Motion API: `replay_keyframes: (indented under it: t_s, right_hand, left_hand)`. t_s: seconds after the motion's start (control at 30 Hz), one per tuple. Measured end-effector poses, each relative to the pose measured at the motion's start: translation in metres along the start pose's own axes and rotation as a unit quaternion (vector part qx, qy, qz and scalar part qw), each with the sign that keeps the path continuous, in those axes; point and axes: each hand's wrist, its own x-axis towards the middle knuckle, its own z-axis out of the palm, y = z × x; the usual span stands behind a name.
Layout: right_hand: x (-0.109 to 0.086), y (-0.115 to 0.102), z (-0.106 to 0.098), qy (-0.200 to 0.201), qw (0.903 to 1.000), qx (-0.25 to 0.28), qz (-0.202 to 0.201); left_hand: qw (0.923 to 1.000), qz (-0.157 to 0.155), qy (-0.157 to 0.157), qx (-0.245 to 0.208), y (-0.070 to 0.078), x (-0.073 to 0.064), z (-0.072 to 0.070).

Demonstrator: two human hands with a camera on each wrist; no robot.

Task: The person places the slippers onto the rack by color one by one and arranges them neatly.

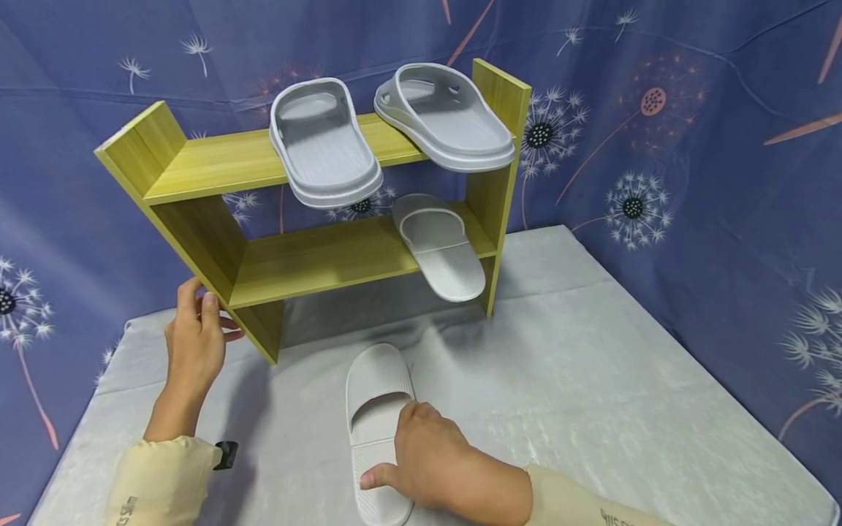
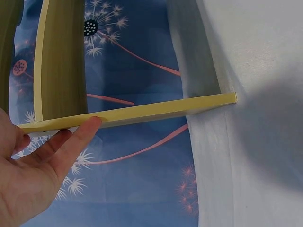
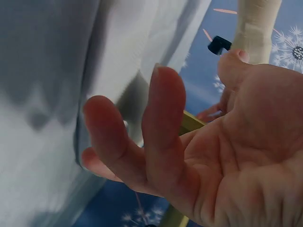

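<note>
My left hand [image 1: 195, 343] touches the outer side and front edge of the left panel of a yellow wooden shelf [image 1: 316, 256]. In the left wrist view that hand's fingers [image 2: 71, 151] lie against the panel [image 2: 156, 111], none seen on its inner face. My right hand [image 1: 437, 460] is over a light grey slipper [image 1: 378, 376] on the cloth-covered table, toe toward the shelf. The right wrist view shows its fingers [image 3: 163, 113] loosely bent and apart, with nothing held between them. Whether they touch the slipper cannot be told.
Two grey clogs, one left [image 1: 322, 146] and one right [image 1: 454, 124], stand on the top shelf board. A matching grey slipper [image 1: 447, 252] sits at the right of the lower board, overhanging its front. Blue dandelion-print curtain [image 1: 592, 146] surrounds the light grey tabletop [image 1: 592, 380].
</note>
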Motion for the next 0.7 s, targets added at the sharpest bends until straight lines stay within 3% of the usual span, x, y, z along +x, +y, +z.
replay_keyframes:
  t_s: [0.5,0.7]
  right_hand:
    - [0.008,-0.008,0.035,-0.037,0.9992,0.007,0.012]
    - [0.01,-0.014,0.046,-0.021,0.9995,0.01,0.022]
  left_hand:
    - [1.0,-0.008,-0.004,-0.005,0.0,0.0,0.0]
    - [1.0,-0.004,-0.001,0.001,-0.001,0.0,0.001]
